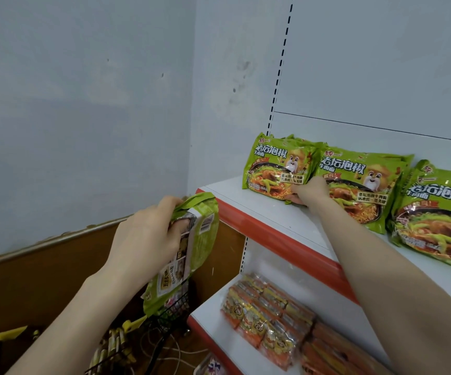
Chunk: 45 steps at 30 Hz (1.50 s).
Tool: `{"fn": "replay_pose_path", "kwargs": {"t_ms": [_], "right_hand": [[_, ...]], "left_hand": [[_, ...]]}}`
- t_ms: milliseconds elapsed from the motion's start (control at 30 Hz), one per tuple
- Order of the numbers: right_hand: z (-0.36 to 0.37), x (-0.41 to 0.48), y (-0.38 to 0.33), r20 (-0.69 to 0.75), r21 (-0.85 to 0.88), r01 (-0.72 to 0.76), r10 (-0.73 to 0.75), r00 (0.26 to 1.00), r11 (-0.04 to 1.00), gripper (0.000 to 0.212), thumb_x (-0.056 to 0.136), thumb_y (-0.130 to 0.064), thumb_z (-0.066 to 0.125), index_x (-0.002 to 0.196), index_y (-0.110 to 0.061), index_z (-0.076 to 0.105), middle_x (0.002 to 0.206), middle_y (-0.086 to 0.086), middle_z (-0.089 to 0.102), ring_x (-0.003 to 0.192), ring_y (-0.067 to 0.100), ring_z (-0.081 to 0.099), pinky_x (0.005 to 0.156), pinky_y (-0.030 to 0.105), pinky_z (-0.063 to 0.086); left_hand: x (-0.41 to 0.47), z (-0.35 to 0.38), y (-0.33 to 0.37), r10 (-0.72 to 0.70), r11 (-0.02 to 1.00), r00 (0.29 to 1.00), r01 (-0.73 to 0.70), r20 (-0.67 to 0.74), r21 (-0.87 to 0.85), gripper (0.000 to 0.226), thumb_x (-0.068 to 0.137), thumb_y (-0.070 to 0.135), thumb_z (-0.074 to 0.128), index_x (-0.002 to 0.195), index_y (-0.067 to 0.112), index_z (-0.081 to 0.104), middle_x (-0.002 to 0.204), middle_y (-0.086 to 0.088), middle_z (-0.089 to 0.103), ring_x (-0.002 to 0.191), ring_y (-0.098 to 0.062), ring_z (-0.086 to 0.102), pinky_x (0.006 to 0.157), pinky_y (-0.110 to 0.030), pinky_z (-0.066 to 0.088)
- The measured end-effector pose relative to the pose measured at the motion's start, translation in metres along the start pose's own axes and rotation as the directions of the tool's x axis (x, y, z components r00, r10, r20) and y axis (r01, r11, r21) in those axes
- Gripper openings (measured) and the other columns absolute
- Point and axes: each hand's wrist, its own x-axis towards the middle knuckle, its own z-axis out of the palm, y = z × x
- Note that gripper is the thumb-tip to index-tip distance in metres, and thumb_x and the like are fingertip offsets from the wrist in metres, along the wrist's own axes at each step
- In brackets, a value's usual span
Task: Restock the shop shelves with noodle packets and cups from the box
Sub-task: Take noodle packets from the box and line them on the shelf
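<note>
The spare green noodle packet point(189, 247) is held off the shelf, to the left of the top shelf point(259, 209), back side toward the camera and hanging nearly upright. The left hand point(146, 234) is clamped on its upper part, thumb behind and fingers curled across the printed back.

On the top shelf, the front packet point(273, 166) of the left row stands leaning back, with a middle row point(359, 185) and a right row point(435, 212) beside it. The right hand point(309, 192) reaches across the shelf with the forearm extended and appears to pinch the lower right corner of the front packet, where it meets the middle row.

Recommended procedure:
1. Square the left row and steady it.
2. Turn the spare packet front outward.
3. Seat it against the front packet, bottom edge on the shelf.

Orange packets point(267, 320) lie on the lower shelf point(211, 320). A wire basket point(127, 345) stands below.
</note>
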Motion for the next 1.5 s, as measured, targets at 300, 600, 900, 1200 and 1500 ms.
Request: {"fn": "replay_pose_path", "kwargs": {"t_ms": [300, 600, 900, 1200, 1500], "right_hand": [[-0.021, -0.077, -0.031, 0.173, -0.003, 0.287, -0.282, 0.944, 0.958, 0.043, 0.092, -0.04, 0.053, 0.097, 0.002, 0.063, 0.074, 0.012, 0.068, 0.058, 0.018, 0.065, 0.062, 0.03, 0.058], [-0.03, -0.127, -0.052, 0.617, 0.384, -0.033, -0.23, 0.753, 0.923, 0.071, 0.072, -0.069, 0.049, 0.108, -0.01, 0.062, 0.097, 0.012, 0.07, 0.087, 0.025, 0.069, 0.08, 0.039, 0.057], [-0.056, -0.132, -0.037, 0.384, 0.475, 0.109, -0.317, 0.867, 0.873, 0.021, 0.083, -0.012, 0.066, 0.104, -0.012, 0.065, 0.087, 0.003, 0.068, 0.072, 0.013, 0.066, 0.059, 0.023, 0.055], [-0.085, -0.119, -0.019, 0.152, 0.653, 0.129, -0.297, 0.943, 0.746, 0.047, 0.085, -0.009, 0.063, 0.13, -0.009, 0.051, 0.103, 0.011, 0.069, 0.089, 0.022, 0.067, 0.08, 0.039, 0.055], [-0.1, -0.123, 0.001, 0.278, 0.679, 0.031, -0.297, 0.914, 0.734, 0.047, 0.077, -0.013, 0.063, 0.122, -0.002, 0.053, 0.094, 0.004, 0.069, 0.087, 0.019, 0.064, 0.074, 0.032, 0.056]], "left_hand": [[-0.013, -0.013, 0.022, 0.102, 0.977, 0.956, -0.148, -0.274, -0.154, 0.022, 0.083, 0.022, 0.063, 0.103, 0.013, 0.063, 0.087, -0.006, 0.07, 0.079, -0.027, 0.064, 0.06, -0.03, 0.044], [-0.009, 0.015, 0.066, 0.426, 0.879, 0.816, -0.475, -0.391, -0.034, 0.018, 0.08, 0.007, 0.05, 0.079, -0.001, 0.067, 0.097, -0.024, 0.066, 0.09, -0.04, 0.061, 0.07, -0.041, 0.051], [-0.017, 0.048, 0.079, 0.531, 0.815, 0.789, -0.576, -0.31, -0.07, 0.026, 0.068, -0.006, 0.075, 0.091, 0.002, 0.069, 0.106, -0.019, 0.064, 0.105, -0.029, 0.048, 0.083, -0.036, 0.049], [-0.009, 0.038, 0.113, -0.069, 0.722, 0.984, -0.062, -0.162, -0.689, 0.055, 0.08, 0.045, 0.062, 0.12, 0.008, 0.052, 0.116, -0.001, 0.049, 0.11, -0.009, 0.043, 0.092, -0.016, 0.032], [0.021, 0.031, 0.12, -0.105, 0.289, 0.952, 0.307, 0.289, -0.906, 0.024, 0.078, 0.024, 0.071, 0.098, 0.026, 0.058, 0.101, 0.004, 0.068, 0.095, -0.017, 0.066, 0.086, -0.039, 0.053]]}}
